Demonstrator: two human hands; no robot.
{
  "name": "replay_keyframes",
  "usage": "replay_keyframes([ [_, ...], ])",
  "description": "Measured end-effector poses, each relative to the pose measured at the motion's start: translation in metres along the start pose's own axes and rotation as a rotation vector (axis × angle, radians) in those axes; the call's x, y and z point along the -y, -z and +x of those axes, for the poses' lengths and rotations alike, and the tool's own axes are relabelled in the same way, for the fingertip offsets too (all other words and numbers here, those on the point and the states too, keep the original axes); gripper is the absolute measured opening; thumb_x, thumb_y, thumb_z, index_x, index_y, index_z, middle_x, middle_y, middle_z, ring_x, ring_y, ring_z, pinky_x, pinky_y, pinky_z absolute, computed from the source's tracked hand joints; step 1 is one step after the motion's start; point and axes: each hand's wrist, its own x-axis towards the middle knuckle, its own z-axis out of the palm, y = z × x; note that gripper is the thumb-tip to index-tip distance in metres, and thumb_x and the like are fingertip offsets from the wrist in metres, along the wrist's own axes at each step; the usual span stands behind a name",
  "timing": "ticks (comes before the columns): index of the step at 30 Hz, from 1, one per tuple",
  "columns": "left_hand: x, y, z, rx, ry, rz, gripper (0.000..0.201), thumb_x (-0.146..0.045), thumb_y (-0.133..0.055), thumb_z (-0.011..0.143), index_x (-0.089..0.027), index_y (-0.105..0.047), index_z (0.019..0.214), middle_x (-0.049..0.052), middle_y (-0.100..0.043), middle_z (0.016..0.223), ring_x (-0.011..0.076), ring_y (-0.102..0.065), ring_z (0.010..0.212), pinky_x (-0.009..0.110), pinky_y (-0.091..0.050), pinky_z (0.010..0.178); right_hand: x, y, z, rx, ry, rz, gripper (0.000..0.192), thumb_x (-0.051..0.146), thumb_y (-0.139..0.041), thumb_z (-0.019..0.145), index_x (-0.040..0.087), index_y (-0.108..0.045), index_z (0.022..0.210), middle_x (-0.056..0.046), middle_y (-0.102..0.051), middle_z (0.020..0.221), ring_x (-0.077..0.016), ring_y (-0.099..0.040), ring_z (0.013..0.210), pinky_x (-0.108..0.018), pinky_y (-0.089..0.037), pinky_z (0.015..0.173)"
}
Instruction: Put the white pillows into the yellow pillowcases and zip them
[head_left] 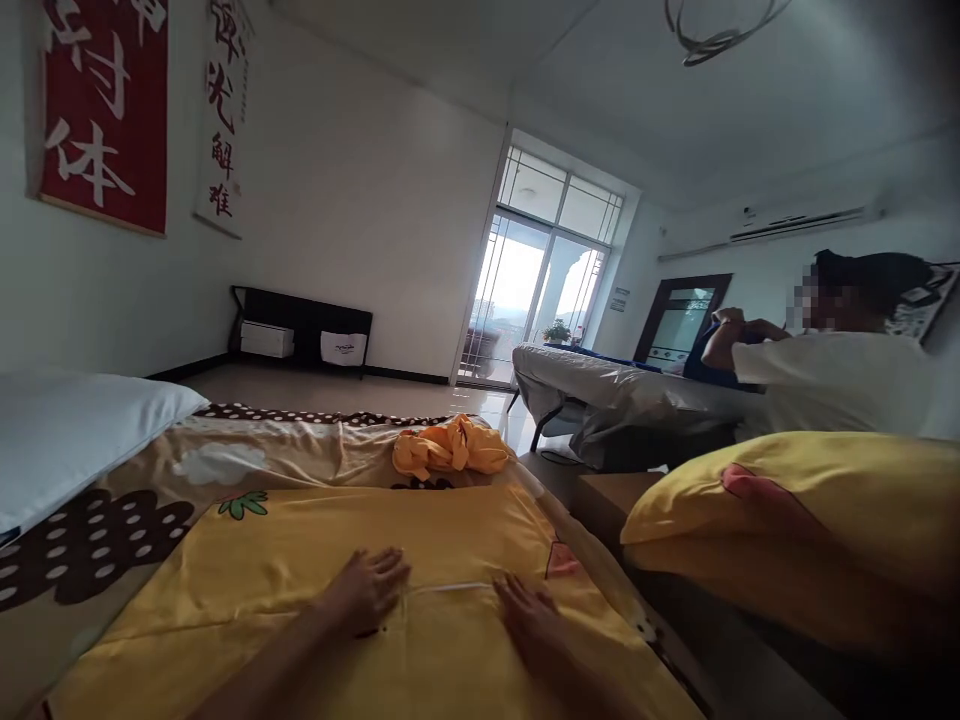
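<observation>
Left hand and right hand — both flat on yellow pillowcase.

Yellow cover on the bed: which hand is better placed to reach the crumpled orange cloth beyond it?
Probably the left hand. It lies flat on the yellow cover, almost straight below the crumpled orange cloth. The right hand rests lower, nearer the bed's edge.
</observation>
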Motion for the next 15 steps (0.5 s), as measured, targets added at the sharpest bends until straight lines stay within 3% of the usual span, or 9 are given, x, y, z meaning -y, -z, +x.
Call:
replay_keyframes([
  [3, -0.016, -0.008, 0.009, 0.063, -0.068, -0.122, 0.05, -0.043, -0.031, 0.096, -0.031, -0.044, 0.143, 0.006, -0.035, 0.154, 0.0236, -0.033, 0.142, 0.052, -0.029, 0.111, 0.052, 0.007, 0.005, 0.115, 0.12, 0.007, 0.051, 0.007, -0.036, 0.079, 0.009, -0.062, 0.123, -0.022, -0.061, 0.126, -0.0296, -0.059, 0.116, -0.041, -0.044, 0.096],
  [6, -0.01, -0.011, 0.008, 0.052, -0.047, -0.174, 0.05, -0.044, -0.034, 0.095, -0.03, -0.045, 0.142, 0.007, -0.035, 0.154, 0.024, -0.033, 0.142, 0.051, -0.028, 0.111, 0.09, 0.023, 0.022, 0.154, 0.313, 0.105, 0.035, 0.011, -0.041, 0.084, 0.017, -0.07, 0.102, -0.011, -0.073, 0.099, -0.0203, -0.067, 0.093, -0.028, -0.046, 0.085],
  [8, -0.005, -0.012, 0.008, 0.004, -0.053, -0.193, 0.047, -0.043, -0.04, 0.093, -0.031, -0.049, 0.138, 0.007, -0.04, 0.151, 0.0237, -0.037, 0.14, 0.047, -0.031, 0.11, 0.111, 0.025, 0.035, 0.133, 0.458, 0.188, 0.031, 0.015, -0.045, 0.084, 0.023, -0.069, 0.103, -0.005, -0.073, 0.095, -0.0171, -0.066, 0.09, -0.024, -0.046, 0.082],
  [11, 0.0, -0.019, 0.013, -0.049, -0.068, -0.217, 0.043, -0.038, -0.044, 0.091, -0.03, -0.056, 0.131, 0.005, -0.05, 0.145, 0.0224, -0.044, 0.135, 0.042, -0.034, 0.109, 0.135, 0.008, 0.049, 0.062, 0.583, 0.302, 0.031, 0.012, -0.047, 0.081, 0.022, -0.068, 0.101, -0.004, -0.071, 0.095, -0.0178, -0.064, 0.091, -0.027, -0.046, 0.084],
  [15, 0.006, -0.021, 0.022, -0.073, -0.054, -0.233, 0.045, -0.035, -0.04, 0.092, -0.028, -0.054, 0.135, 0.006, -0.048, 0.146, 0.0213, -0.044, 0.134, 0.04, -0.033, 0.11, 0.149, -0.016, 0.047, -0.057, 0.522, 0.49, 0.028, 0.009, -0.045, 0.081, 0.021, -0.063, 0.098, -0.005, -0.067, 0.107, -0.0182, -0.058, 0.104, -0.028, -0.043, 0.091],
])
